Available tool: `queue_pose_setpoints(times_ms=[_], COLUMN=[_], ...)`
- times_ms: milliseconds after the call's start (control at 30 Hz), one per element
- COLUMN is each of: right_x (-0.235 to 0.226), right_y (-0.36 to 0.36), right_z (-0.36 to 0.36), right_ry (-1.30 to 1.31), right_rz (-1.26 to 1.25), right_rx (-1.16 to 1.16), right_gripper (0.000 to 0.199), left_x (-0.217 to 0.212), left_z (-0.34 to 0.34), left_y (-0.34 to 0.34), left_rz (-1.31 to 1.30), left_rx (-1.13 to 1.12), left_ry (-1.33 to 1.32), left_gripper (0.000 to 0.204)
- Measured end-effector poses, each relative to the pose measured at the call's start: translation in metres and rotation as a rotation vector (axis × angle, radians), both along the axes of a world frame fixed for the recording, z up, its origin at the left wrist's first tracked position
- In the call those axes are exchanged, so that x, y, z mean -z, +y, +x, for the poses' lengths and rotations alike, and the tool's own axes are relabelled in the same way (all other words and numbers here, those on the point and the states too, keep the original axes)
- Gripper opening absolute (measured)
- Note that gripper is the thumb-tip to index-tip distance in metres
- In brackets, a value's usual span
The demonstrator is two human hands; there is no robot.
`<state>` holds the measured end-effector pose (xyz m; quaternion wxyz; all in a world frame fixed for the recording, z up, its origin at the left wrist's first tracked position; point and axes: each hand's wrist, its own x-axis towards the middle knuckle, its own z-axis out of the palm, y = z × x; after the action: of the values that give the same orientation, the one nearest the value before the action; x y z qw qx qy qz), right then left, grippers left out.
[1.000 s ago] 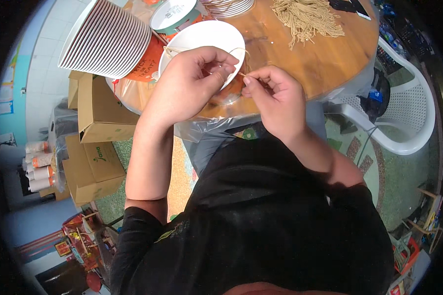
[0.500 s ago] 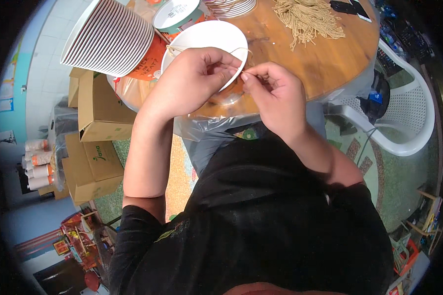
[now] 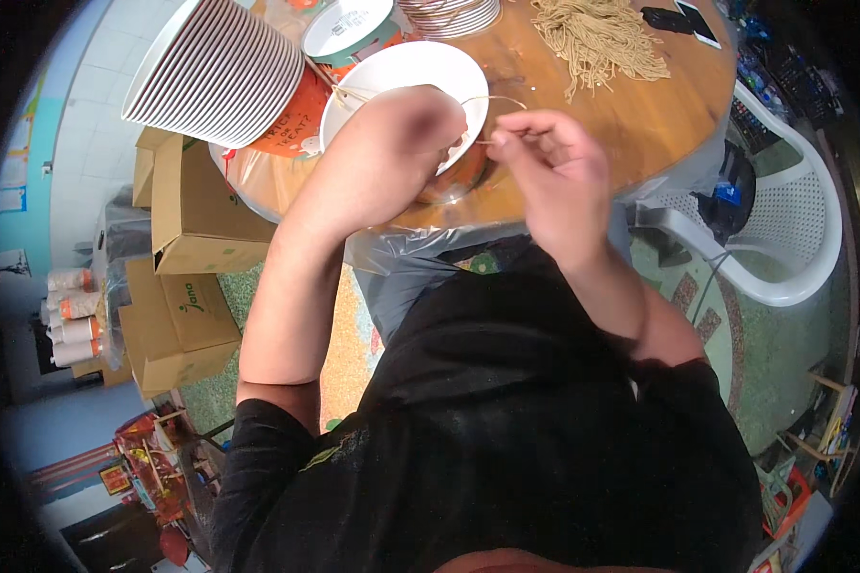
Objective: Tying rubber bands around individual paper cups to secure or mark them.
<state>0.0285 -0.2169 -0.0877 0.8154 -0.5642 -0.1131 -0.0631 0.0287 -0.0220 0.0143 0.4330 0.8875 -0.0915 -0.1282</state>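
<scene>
Bucket [image 3: 406, 72]: one, smooth and white inside, round-mouthed, sitting at 12 o'clock; its lower rim is hiding behind the left hand [image 3: 392, 143]. That hand is blurring at the fingers; whether it is gripping cannot be told.

Cord [image 3: 497, 96]: thin, tan, showing at the bucket's 10 o'clock and arching out at its 3 o'clock; the length between is hiding. The right hand [image 3: 559, 177] is pinching it, thumb and forefinger together, just outside the rim.

Stack of buckets [image 3: 215, 81]: one, leaning at 10 to 11 o'clock, its rims nesting too tightly for a sure count.

Bundle of cords [image 3: 592, 43]: one, stringy, tan, lying at 1 o'clock; the top edge is cutting it off.

Table [image 3: 678, 115]: one, wooden, curving.

Chair [image 3: 817, 210]: one, white, perforated plastic, standing between 2 and 3 o'clock.
</scene>
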Motion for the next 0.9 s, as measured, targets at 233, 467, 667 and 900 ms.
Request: queue_pose_setpoints(times_ms=[233, 467, 667, 900], right_x=[-0.042, -0.086, -0.088, -0.079], right_y=[-0.015, -0.031, -0.031, -0.030], right_z=[0.037, 0.053, 0.057, 0.050], right_ry=[-0.084, -0.485, -0.641, -0.066], right_rz=[0.150, -0.694, -0.734, -0.399], right_rx=[-0.173, -0.368, -0.378, -0.549], right_gripper=[0.007, 0.013, 0.015, 0.013], left_x=[0.011, 0.001, 0.011, 0.009], left_z=[-0.003, -0.016, -0.015, -0.016], left_y=[0.002, -0.013, -0.006, -0.006], left_rz=[0.216, 0.381, 0.057, -0.042], left_rx=[0.126, 0.091, -0.020, -0.059], left_ry=[-0.692, -0.853, -0.543, -0.303], left_gripper=[0.008, 0.007, 0.007, 0.010])
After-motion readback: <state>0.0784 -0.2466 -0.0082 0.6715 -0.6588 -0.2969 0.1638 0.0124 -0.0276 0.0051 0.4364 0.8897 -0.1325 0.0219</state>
